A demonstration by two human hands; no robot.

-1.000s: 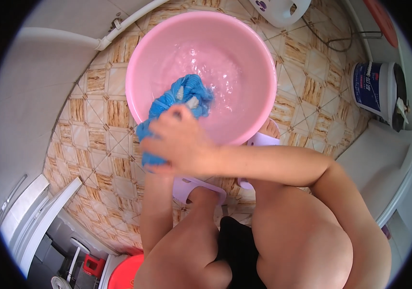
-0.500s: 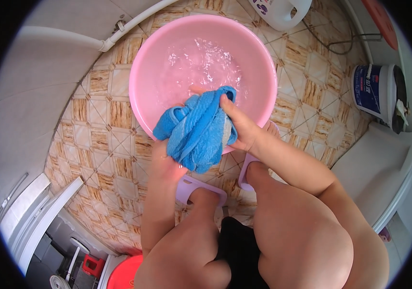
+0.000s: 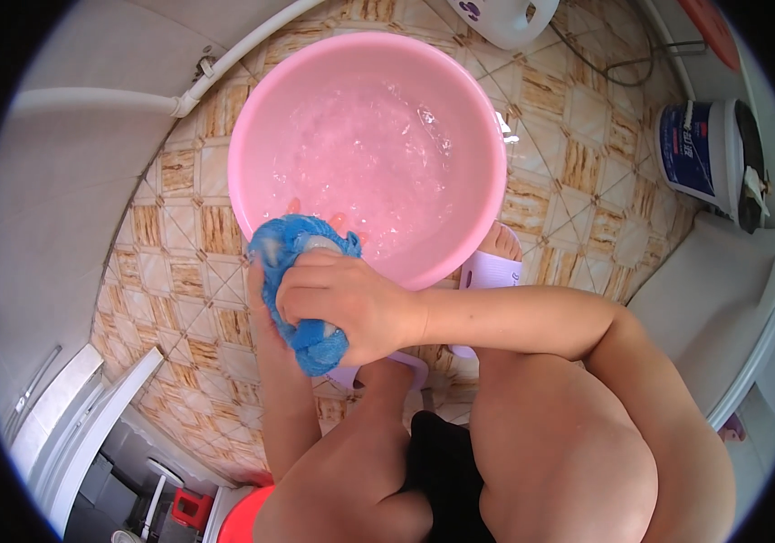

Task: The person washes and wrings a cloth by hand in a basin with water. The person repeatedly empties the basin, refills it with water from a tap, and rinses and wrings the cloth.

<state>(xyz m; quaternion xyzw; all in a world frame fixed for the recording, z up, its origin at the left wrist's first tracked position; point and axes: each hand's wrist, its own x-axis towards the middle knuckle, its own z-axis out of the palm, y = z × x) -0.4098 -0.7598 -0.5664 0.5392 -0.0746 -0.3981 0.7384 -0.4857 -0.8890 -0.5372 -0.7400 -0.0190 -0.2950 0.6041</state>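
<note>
A wet, bunched-up blue towel [image 3: 290, 271] is between my two hands over the near left rim of a pink basin [image 3: 487, 208]. My left hand [image 3: 265, 312] cups it from below, mostly hidden, with a few fingertips showing past its far side. On top, my right hand [image 3: 351, 303] presses down with curled fingers gripping the cloth. Whitish suds or a pale object show beside my right knuckles; I cannot tell which. Rippled water [image 3: 360, 163] lies in the basin.
A white jug [image 3: 510, 18] stands beyond the basin. To the right are a white and blue bucket [image 3: 700, 149] and a white fixture [image 3: 704, 299]. A white pipe [image 3: 243, 59] follows the left wall. Lavender slippers [image 3: 492, 271] are on my feet by the basin.
The towel has moved left and been squeezed into a smaller bundle. My right hand has swung from its right side to lie over its top.
</note>
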